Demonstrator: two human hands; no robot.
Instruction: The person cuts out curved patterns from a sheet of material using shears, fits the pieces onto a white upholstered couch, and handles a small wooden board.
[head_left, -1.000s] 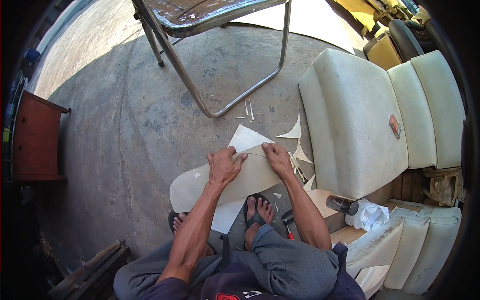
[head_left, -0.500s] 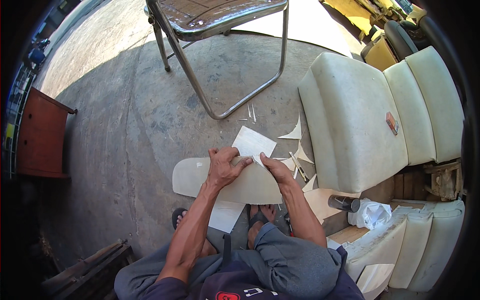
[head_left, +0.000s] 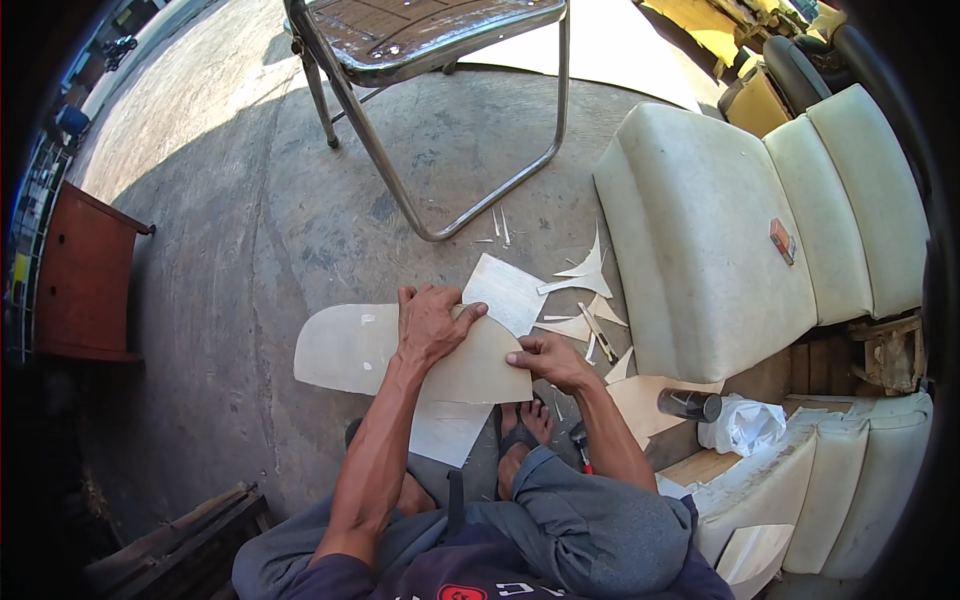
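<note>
Both hands hold a thin cream board (head_left: 340, 345) with rounded ends, cut from plywood or stiff card; I cannot tell which. My left hand (head_left: 432, 325) is closed over its far edge, thumb lying on the face. At the right end, my right hand (head_left: 552, 362) pinches the board's edge between thumb and fingers. A pale rectangular sheet (head_left: 503, 290) lies on the floor just beyond, partly under the board. Another white sheet (head_left: 448, 435) shows on the near side. To the right of the board, a cutter knife (head_left: 603, 340) rests among curved offcuts (head_left: 575, 285).
A metal-framed chair (head_left: 430, 228) stands ahead. Cream upholstered seats (head_left: 700, 240) fill the right, one bearing a small red box (head_left: 783, 242). Near it are a dark cylinder (head_left: 690, 405), a plastic bag (head_left: 745, 425) and a red-handled tool (head_left: 583, 455). A red cabinet (head_left: 85, 275) is at left.
The board has shifted left and slightly toward me. A curved sliver that was at its edge between my hands now appears among the offcuts. My right hand has moved down the board's right edge.
</note>
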